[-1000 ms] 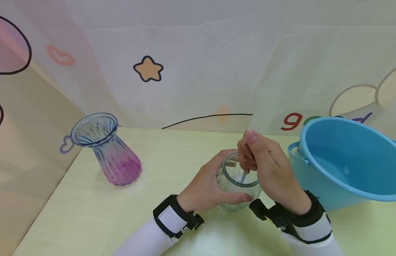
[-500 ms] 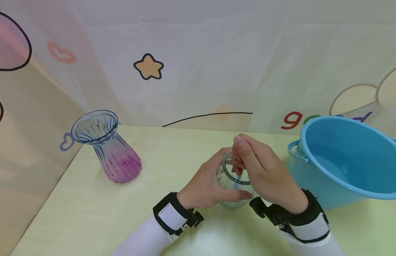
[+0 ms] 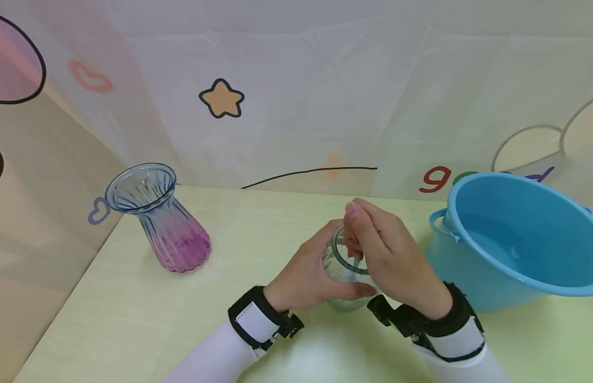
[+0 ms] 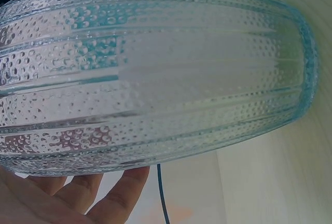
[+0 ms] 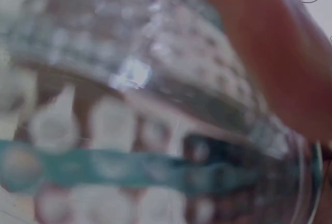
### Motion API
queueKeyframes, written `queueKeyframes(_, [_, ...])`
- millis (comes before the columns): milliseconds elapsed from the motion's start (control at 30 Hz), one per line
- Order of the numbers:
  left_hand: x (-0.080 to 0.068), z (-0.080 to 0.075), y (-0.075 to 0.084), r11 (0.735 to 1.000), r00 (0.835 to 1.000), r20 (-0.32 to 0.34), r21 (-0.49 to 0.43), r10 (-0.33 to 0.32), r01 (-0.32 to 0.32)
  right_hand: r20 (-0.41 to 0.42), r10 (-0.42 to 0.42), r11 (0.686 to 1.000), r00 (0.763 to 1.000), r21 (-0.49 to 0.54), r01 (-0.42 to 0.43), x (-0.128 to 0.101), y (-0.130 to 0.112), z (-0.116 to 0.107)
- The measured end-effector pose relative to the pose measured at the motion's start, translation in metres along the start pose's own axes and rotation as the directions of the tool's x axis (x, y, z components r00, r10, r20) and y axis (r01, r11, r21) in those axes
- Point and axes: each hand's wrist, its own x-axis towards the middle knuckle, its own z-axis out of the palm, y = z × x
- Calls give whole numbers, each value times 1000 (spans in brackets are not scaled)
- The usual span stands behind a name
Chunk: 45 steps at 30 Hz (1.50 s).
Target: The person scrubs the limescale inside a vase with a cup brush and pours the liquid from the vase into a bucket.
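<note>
A small clear dimpled glass jar [image 3: 341,274] stands on the pale green table [image 3: 133,324] in the head view. My left hand [image 3: 306,276] grips its side, thumb across the front. My right hand [image 3: 368,242] hovers over the jar's mouth with its fingers curled down into it, pinching a thin stick-like tool that is mostly hidden. The left wrist view is filled by the jar's wall [image 4: 155,79], with the fingers [image 4: 78,198] beneath it. The right wrist view shows only blurred glass [image 5: 129,79].
A ribbed glass vase [image 3: 155,223], clear on top and purple below, stands at the back left. A blue plastic bucket [image 3: 516,282] holding water sits close to the right of my hands. A printed sheet hangs behind the table.
My right hand has shifted a little left and lower over the jar's mouth. The left hand still holds the jar in the same spot.
</note>
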Motion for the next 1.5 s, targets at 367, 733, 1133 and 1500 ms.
queueKeyframes(367, [-1,1,2,1000,999,-24,15,-23,23,-103,-177,958,979,209,195,1,-1,-4])
queueKeyframes(733, [0,0,3,998,999,-13,32,-46,47,-183,-278,857,943,395,330,-9,-5,-13])
queueKeyframes(1133, [-1,0,3,995,999,-38,91,-38,42,-363,-414,612,835,568,551,-10,-2,-18])
queueKeyframes(1500, [-1,0,3,995,999,-23,91,-41,43,-331,-398,715,856,472,516,-2,5,-12])
